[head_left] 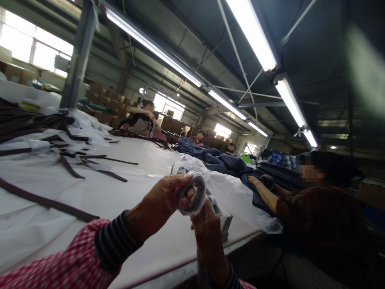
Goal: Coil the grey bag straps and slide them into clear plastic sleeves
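My left hand (pixel 161 198) is closed around a shiny coil (pixel 199 182) of a greyish strip that looks wrapped in clear plastic. Fingertips of it show inside the coil's opening. Just below, my right hand (pixel 209 228) is closed on the strip's lower length, which hangs down toward the table edge. Both hands are raised over the white tabletop (pixel 150 224). Behind my right hand stands a grey object (pixel 226 226), partly hidden, its kind unclear. Dark brown straps (pixel 48 200), some in clear plastic sleeves, lie on the left of the table.
A co-worker (pixel 325 216) at the right handles dark blue cloth (pixel 228 162) with both hands. Clear plastic sheeting (pixel 240 196) lies between us. Other people stand farther along the table. A steel post (pixel 78 56) rises at the left, with stacked cartons (pixel 105 104) behind.
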`<move>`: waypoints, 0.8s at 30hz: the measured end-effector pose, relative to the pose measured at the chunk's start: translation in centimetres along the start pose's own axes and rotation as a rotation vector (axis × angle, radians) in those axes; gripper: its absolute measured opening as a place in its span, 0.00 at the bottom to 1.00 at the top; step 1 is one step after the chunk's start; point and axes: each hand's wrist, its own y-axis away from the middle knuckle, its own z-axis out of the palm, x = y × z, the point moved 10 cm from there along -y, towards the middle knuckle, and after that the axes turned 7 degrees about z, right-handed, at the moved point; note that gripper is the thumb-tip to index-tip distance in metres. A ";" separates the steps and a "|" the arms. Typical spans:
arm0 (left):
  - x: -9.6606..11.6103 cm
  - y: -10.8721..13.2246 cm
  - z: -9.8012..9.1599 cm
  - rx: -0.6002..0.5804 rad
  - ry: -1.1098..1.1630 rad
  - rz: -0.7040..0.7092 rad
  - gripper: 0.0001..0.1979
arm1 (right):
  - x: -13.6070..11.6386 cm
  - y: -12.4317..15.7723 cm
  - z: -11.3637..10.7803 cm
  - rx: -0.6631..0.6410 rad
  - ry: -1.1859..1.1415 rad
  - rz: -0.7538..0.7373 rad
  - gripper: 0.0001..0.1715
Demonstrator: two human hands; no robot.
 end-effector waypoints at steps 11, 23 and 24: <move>2.6 -0.3 -0.6 0.034 -0.193 0.157 0.15 | -0.2 1.5 5.7 -0.399 -0.468 0.289 0.31; 2.1 0.1 0.7 -0.018 -0.415 0.234 0.12 | 1.3 6.4 7.3 -0.559 -0.962 0.542 0.35; 2.0 0.1 0.8 -0.014 -0.434 0.236 0.12 | 1.6 6.5 7.2 -0.547 -1.007 0.568 0.34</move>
